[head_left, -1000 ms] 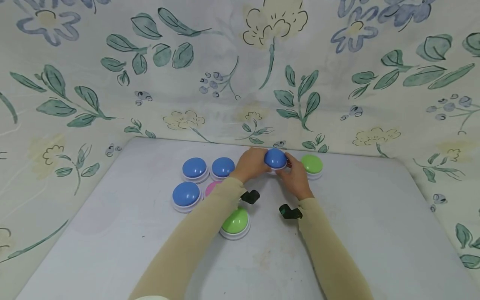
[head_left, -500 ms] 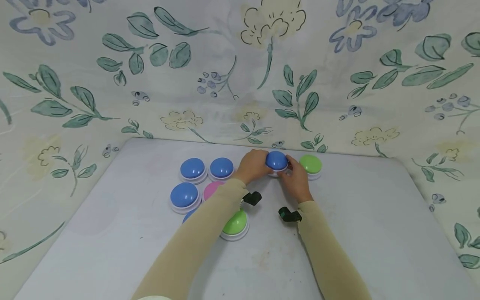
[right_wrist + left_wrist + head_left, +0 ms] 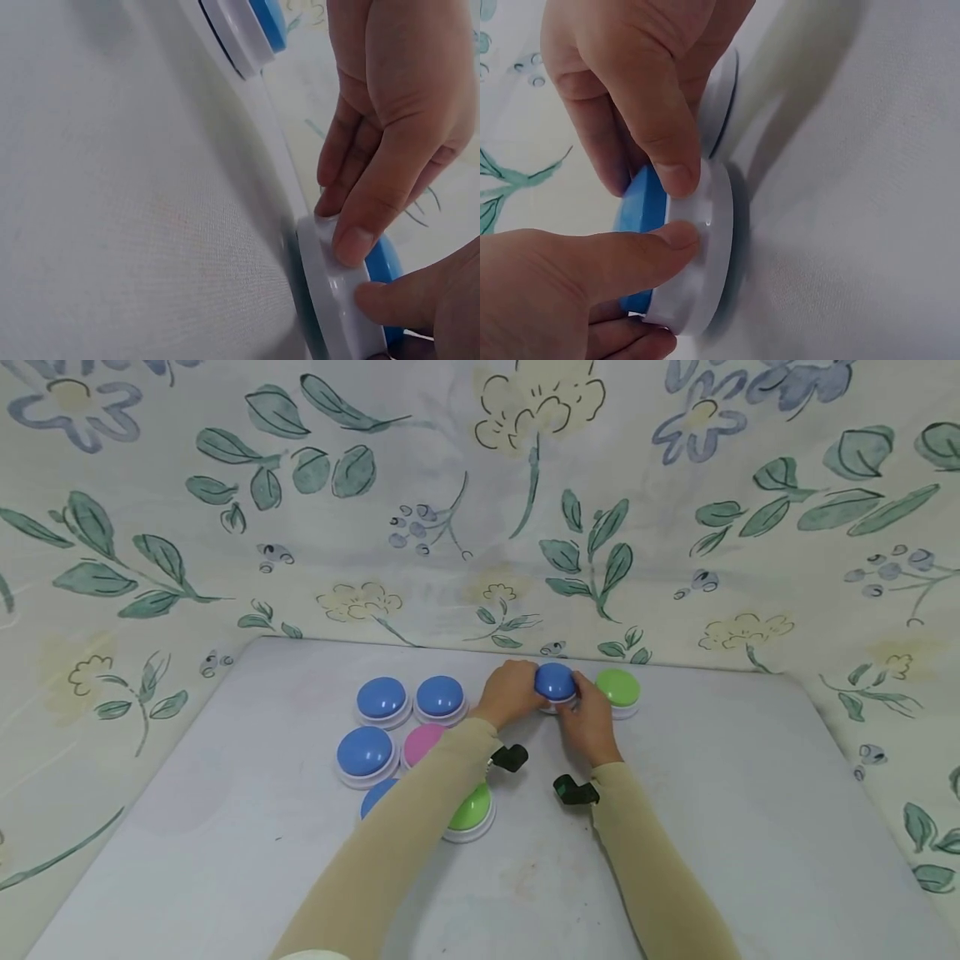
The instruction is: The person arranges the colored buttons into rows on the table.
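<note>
A blue dome-topped push button (image 3: 555, 682) with a white base is held between both hands at the table's far side. My left hand (image 3: 512, 695) grips its left side and my right hand (image 3: 592, 722) its right. In the left wrist view both thumbs press the near side of the white base (image 3: 692, 255), with other fingers round the back. The right wrist view shows the same grip on the base (image 3: 330, 300). Its underside is at or just above the table; I cannot tell which. A green push button (image 3: 618, 689) stands just right of my right hand.
Left of the hands stand blue buttons (image 3: 381, 698) (image 3: 440, 697) (image 3: 364, 752), with a pink button (image 3: 422, 743), another blue one (image 3: 377, 795) and a green one (image 3: 472, 810) partly behind my left sleeve. Floral cloth (image 3: 435, 527) rises behind the white table (image 3: 712, 827).
Both hands have shifted slightly right and down with the blue button, nearer the green one. The view has drifted a little; more of the blue button behind my left sleeve shows.
</note>
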The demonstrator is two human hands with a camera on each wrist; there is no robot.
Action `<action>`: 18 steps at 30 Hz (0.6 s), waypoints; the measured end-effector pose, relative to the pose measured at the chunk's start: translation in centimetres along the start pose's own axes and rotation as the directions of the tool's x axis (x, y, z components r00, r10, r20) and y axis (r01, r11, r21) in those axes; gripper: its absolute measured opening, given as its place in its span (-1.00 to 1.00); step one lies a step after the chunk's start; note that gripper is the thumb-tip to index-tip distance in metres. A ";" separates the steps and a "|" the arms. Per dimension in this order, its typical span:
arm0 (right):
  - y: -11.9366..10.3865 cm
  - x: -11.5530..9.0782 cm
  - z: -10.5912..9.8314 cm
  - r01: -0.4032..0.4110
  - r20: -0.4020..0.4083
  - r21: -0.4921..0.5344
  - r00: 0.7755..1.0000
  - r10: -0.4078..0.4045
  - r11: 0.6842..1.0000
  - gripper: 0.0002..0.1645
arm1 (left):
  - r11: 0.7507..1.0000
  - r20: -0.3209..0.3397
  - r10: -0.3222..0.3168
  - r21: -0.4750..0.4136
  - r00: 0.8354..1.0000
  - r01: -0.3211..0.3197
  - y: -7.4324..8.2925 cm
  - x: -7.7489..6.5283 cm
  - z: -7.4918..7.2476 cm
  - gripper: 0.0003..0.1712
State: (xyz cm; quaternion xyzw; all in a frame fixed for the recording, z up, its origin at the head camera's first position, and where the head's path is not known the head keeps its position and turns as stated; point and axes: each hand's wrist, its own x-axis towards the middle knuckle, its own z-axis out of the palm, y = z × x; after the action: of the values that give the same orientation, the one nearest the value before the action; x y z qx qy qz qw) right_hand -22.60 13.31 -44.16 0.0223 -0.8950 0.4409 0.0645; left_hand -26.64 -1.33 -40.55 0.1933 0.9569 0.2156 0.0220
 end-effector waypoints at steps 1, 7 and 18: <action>0.0 0.0 0.0 0.000 0.000 -0.001 1.000 0.000 1.000 -0.26 | 1.000 -0.002 -0.002 -0.003 1.000 0.002 0.0 0.0 0.1 -0.50; -0.2 -0.3 -0.1 0.005 0.008 -0.011 1.000 -0.005 1.000 -0.29 | 1.000 -0.011 -0.018 -0.004 1.000 0.018 0.1 0.1 0.4 -0.49; -0.5 -0.6 -0.3 -0.015 0.017 -0.038 1.000 0.015 0.999 -0.32 | 0.999 -0.010 -0.045 -0.030 0.999 0.045 0.6 0.3 0.8 -0.52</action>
State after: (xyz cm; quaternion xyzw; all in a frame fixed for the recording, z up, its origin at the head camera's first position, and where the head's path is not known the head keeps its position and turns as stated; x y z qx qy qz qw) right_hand -21.98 13.25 -43.71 0.0182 -0.9038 0.4241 0.0537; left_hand -26.58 -0.44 -41.04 0.1701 0.9578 0.2302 0.0246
